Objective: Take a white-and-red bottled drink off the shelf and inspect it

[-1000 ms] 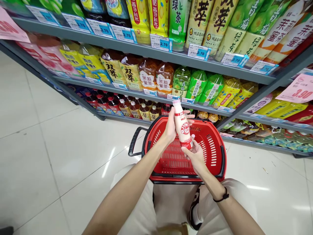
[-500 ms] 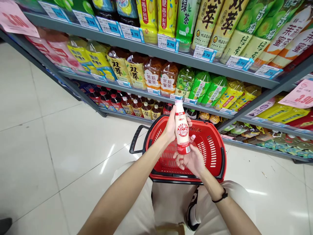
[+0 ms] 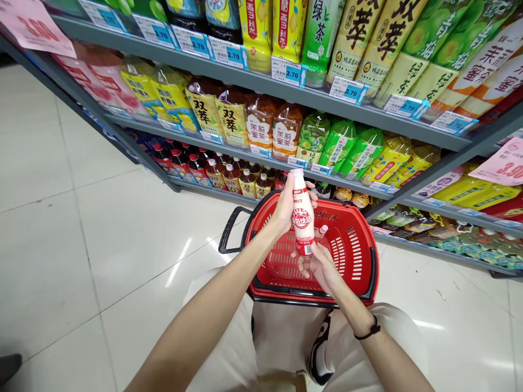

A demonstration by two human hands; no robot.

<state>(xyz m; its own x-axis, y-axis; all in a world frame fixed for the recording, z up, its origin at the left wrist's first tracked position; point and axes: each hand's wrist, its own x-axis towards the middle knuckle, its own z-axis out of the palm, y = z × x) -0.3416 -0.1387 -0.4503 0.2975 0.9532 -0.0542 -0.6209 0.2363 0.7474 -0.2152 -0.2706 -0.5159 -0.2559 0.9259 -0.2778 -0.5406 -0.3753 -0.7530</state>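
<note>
From the head camera, you have the pink-and-red drink bottle (image 3: 302,213) upright in both hands, held above the red shopping basket (image 3: 359,283) that stands on the tiled floor (image 3: 81,245) in front of your knees. Your left hand (image 3: 286,206) is wrapped around the upper half of the bottle, fingers closed on it just below the neck, with the pale cap (image 3: 297,173) standing clear above them. Your right hand (image 3: 321,265) is cupped under and around the bottle's base, fingers curled against its lower edge by the barcode, so it is closed on the bottle too. A black band (image 3: 368,330) sits on that wrist.

As for handling, the bottle looks like a slim, stiff plastic one with a shrink-wrapped label (smooth, so it could slide in a loose grip). If full it would carry some weight low down, though it should be light enough for one hand. The best place to hold it is the straight middle of the body, where your left hand is now; the narrow neck offers less surface.

Inside the basket, just right of the bottle, a second small pale cap (image 3: 322,229) shows, though what it belongs to is hard to tell. Behind the basket run the shelves (image 3: 261,87), packed with tea bottles (image 3: 229,117) and blue price tags (image 3: 292,73).
</note>
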